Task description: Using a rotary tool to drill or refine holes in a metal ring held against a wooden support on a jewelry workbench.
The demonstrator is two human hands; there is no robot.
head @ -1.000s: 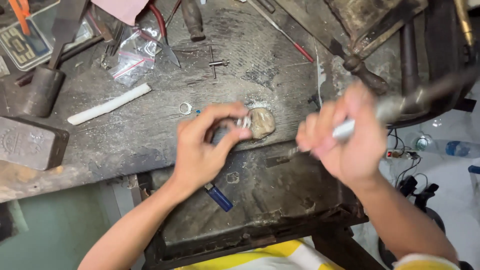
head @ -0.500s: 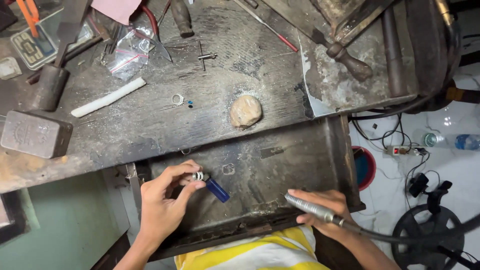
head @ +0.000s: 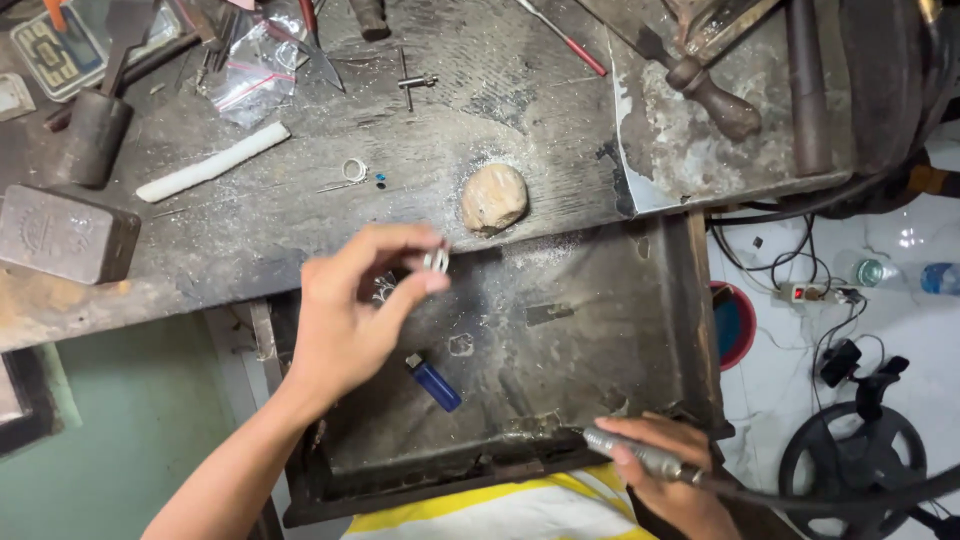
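The left hand [head: 345, 310] is raised above the open drawer [head: 600, 330], pinching a small silver ring [head: 436, 261] between the thumb and the fingertips [head: 425, 240]. The ring sits at the very tip of the grasp, just below the front edge of the tabletop [head: 300, 200] and near a rounded tan lump [head: 494, 197] that rests on that edge.

The right hand [head: 665, 480] is low at the front rim of the drawer, closed around a slim metal rotary handpiece [head: 630, 452] whose dark flexible shaft [head: 850, 495] trails off to the right. The tool's tip points left, well apart from the ring.

Inside the drawer, dusted with pale filings, a blue lighter [head: 432, 381] lies near the left wrist.

On the worn tabletop lie a white stick [head: 212, 162], a second small ring [head: 354, 169] with a tiny blue stone [head: 380, 182] just beside it, a clear plastic bag [head: 250, 75], a dark metal block [head: 65, 235] at the left and a wooden-handled tool [head: 715, 100] on a metal plate [head: 680, 160] to the right.
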